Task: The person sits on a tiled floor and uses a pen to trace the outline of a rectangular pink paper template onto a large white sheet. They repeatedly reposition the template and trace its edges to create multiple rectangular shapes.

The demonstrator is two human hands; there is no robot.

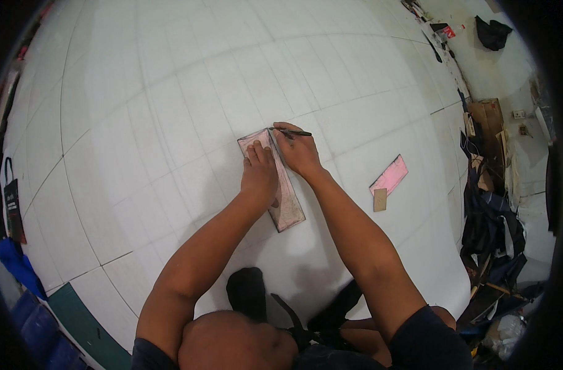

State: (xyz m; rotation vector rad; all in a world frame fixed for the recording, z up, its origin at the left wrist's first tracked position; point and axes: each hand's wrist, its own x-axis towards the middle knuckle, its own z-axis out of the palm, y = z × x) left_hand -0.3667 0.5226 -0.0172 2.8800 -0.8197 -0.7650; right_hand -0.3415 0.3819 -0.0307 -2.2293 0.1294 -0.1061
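A long pink rectangular template (289, 209) with dark edges lies on a wide white sheet (189, 129). My left hand (260, 166) presses on it with the fingers stretched flat over its upper half. At the template's far right corner, my right hand (297, 149) grips a black pen (299, 132). The pen's tip end is by the template's top edge, though the exact contact is too small to make out. Rows of faint pencil-like lines cross the sheet beyond both hands.
Right of my right forearm lie a smaller pink template (390, 174) and a small brown card piece (379, 200). Dark cloth and clutter (494, 228) crowd the right side, near a cardboard box (488, 120). A dark green mat (84, 324) and blue cloth (19, 265) are at lower left.
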